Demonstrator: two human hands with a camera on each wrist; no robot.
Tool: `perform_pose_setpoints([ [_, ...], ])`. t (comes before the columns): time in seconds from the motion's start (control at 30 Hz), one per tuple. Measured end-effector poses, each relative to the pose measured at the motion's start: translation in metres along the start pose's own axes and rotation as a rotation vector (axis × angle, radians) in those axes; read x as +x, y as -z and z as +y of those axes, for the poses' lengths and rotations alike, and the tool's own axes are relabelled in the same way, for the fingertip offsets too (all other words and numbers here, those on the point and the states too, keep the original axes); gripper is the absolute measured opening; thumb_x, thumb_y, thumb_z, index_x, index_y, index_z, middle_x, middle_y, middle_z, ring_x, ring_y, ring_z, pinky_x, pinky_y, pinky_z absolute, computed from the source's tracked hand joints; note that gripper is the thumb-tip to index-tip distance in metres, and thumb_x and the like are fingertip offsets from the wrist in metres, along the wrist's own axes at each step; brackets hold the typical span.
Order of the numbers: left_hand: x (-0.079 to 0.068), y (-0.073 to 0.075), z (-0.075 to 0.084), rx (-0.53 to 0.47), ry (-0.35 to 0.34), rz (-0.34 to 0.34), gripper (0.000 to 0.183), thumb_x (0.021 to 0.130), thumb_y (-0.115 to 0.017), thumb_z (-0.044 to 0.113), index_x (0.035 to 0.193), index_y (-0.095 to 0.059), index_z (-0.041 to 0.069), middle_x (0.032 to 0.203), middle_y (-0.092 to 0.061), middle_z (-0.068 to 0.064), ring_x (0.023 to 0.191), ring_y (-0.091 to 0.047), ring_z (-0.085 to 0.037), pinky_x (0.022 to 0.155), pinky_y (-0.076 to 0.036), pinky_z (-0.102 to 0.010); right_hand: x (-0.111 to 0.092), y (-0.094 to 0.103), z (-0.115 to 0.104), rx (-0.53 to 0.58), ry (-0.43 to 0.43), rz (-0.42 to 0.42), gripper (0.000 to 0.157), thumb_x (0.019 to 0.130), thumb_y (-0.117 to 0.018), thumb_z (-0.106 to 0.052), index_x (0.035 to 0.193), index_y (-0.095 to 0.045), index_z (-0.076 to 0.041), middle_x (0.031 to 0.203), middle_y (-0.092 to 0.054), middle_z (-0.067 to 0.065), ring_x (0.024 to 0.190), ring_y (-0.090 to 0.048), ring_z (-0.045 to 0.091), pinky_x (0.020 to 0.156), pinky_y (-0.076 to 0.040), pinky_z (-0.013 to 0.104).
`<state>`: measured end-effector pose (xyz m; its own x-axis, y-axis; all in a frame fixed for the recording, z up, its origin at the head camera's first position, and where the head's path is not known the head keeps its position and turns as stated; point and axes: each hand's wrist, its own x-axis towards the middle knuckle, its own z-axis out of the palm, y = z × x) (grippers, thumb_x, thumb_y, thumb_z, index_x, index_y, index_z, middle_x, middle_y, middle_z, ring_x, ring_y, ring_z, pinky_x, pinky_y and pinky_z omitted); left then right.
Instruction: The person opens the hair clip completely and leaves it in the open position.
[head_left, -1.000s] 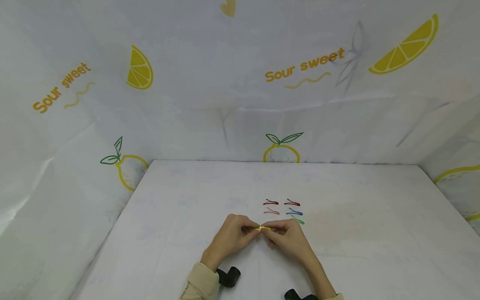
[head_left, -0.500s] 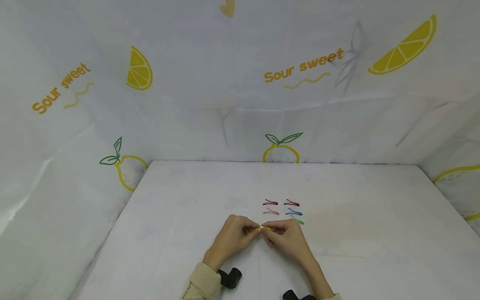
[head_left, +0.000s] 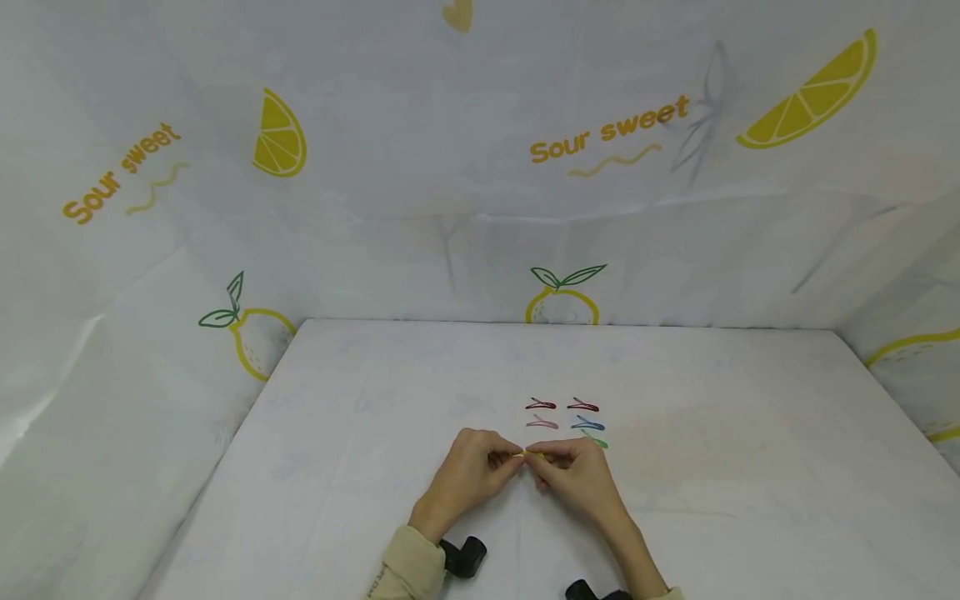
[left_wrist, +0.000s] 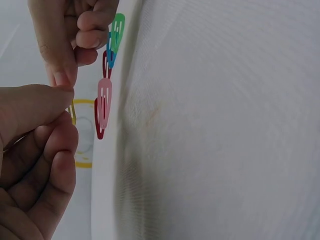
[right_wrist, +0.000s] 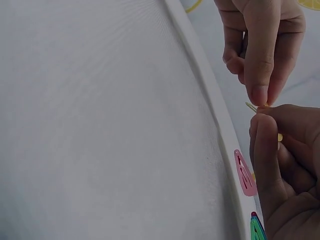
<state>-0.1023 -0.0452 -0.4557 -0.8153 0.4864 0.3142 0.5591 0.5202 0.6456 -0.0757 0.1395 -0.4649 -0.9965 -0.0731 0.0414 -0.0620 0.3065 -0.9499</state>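
Note:
Both hands meet above the table, thumb against forefinger, over a small yellow snap hair clip. My left hand pinches one end, and my right hand pinches the other. In the right wrist view a thin tip of the clip sticks out between the fingers; most of it is hidden. Just beyond the hands lie two dark red hair clips, a pink hair clip, a blue hair clip and a green hair clip, partly covered by the right hand.
The white table reaches back to a white curtain printed with lemons and words. Black wrist mounts show below the forearms, near a beige sleeve.
Both hands have shifted very slightly to the right, still pinching the yellow hair clip, and less of its yellow face shows now. The clips on the table have stayed put.

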Motion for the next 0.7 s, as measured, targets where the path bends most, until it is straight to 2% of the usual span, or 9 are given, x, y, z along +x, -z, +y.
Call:
perform_pose_setpoints([
  [0.3,-0.0019,-0.0017,-0.0026,-0.081,0.045,0.013,0.01,0.086,-0.08,0.004,0.094,-0.081,0.0,0.073,-0.075,-0.006,0.061,-0.057,0.005,0.059,-0.049,-0.01,0.0001,0.0001,-0.0009,0.016,-0.008,0.007,0.015,0.088,-0.078,-0.006,0.1,-0.078,0.005,0.068,-0.073,0.015,0.05,-0.061,0.003,0.056,-0.049,0.018],
  [0.5,-0.002,-0.0016,-0.0044,-0.094,0.073,0.037,0.008,0.088,-0.079,0.008,0.091,-0.082,0.001,0.074,-0.077,-0.006,0.061,-0.059,0.006,0.059,-0.05,-0.011,-0.0013,0.0011,-0.0028,0.046,-0.016,0.005,0.023,0.088,-0.078,-0.006,0.107,-0.076,0.007,0.073,-0.074,0.017,0.052,-0.063,0.004,0.059,-0.052,0.018],
  [0.7,0.0012,-0.0016,-0.0048,-0.109,0.075,0.045,0.005,0.088,-0.078,0.006,0.088,-0.082,0.002,0.076,-0.078,-0.007,0.061,-0.061,0.004,0.059,-0.05,-0.011,-0.0011,0.0037,-0.004,0.003,-0.025,0.045,0.012,0.087,-0.078,-0.005,0.097,-0.078,0.003,0.074,-0.076,0.015,0.053,-0.066,0.006,0.059,-0.053,0.019],
])
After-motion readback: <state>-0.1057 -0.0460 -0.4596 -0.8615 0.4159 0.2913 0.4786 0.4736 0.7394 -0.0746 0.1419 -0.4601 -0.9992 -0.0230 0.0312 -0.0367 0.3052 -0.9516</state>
